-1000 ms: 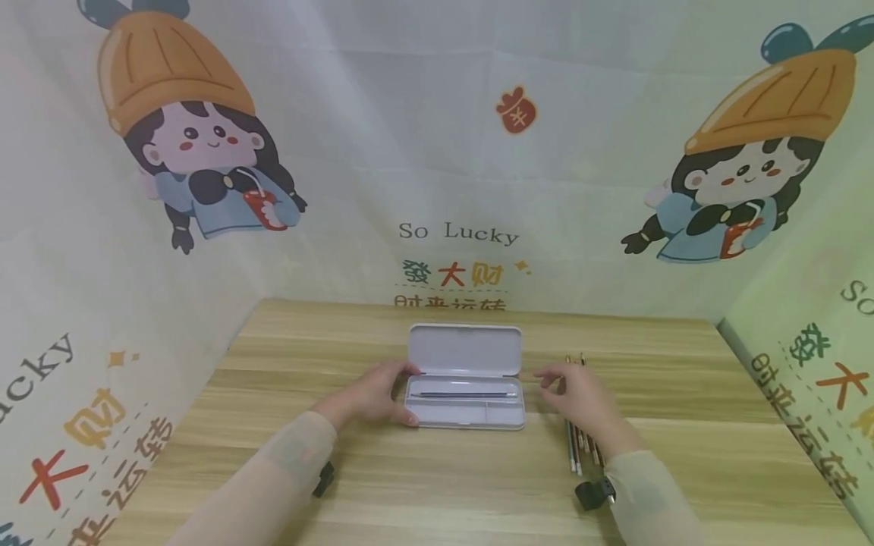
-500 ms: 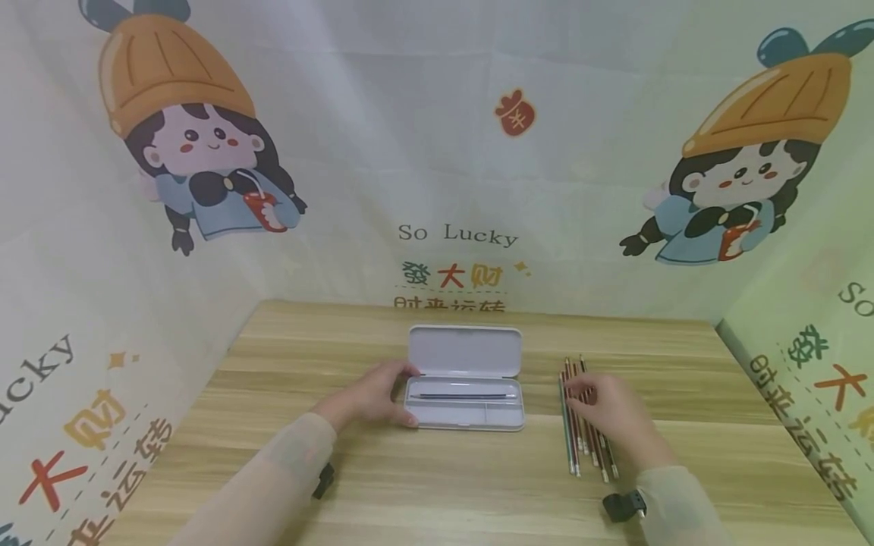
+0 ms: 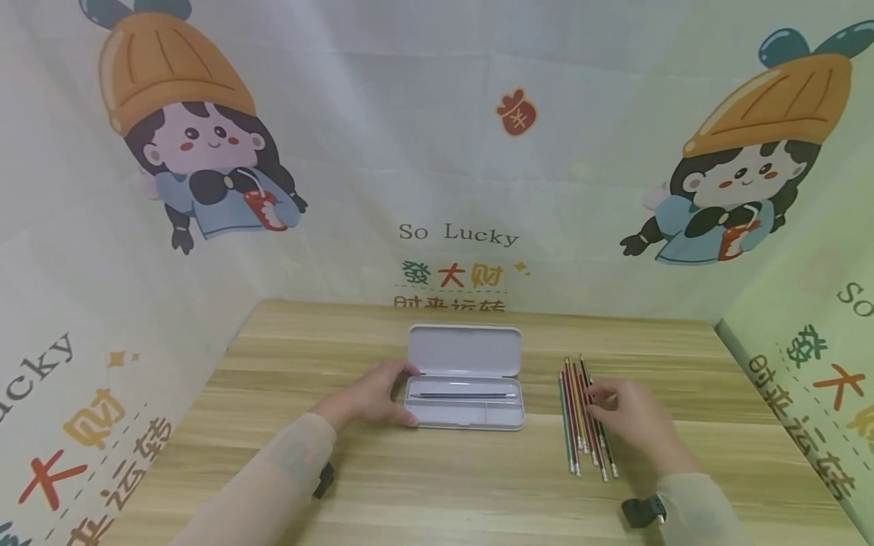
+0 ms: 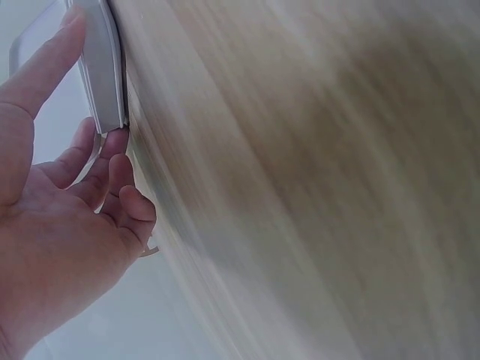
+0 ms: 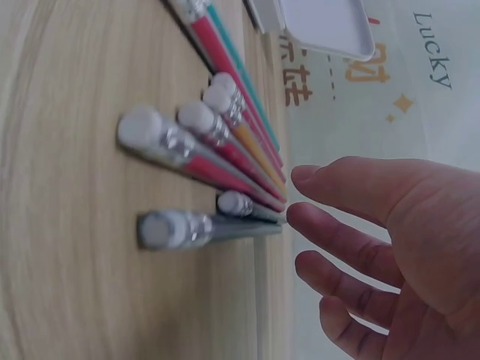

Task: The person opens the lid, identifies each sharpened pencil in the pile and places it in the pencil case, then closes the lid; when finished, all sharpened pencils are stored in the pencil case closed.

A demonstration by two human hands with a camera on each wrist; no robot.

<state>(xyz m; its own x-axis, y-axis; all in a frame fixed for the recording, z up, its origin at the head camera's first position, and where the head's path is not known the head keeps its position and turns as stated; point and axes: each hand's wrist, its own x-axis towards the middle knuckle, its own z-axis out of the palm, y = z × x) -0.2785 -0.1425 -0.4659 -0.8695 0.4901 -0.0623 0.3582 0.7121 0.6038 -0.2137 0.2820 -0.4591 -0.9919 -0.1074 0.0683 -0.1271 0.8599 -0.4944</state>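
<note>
An open white pencil case (image 3: 466, 350) lies mid-table, its lid (image 5: 322, 26) folded back. One dark pencil (image 3: 466, 395) lies in its tray. My left hand (image 3: 403, 394) grips the case's left end, thumb along the edge and fingers curled under it (image 4: 101, 75). Several loose pencils (image 3: 573, 425) with eraser ends (image 5: 202, 142) lie in a row to the right of the case. My right hand (image 3: 597, 398) is over that row with relaxed fingers (image 5: 337, 232), its fingertips at the pencils' shafts and nothing held.
The wooden table (image 3: 437, 485) is walled on three sides by a printed cartoon cloth (image 3: 451, 189). Black wrist mounts (image 3: 642, 512) sit on both forearms. Bare wood lies in front of the case and left of my left arm.
My right hand has moved right, from beside the case's right end to over the loose pencils, uncovering the row's left side. The left hand and case have stayed put.
</note>
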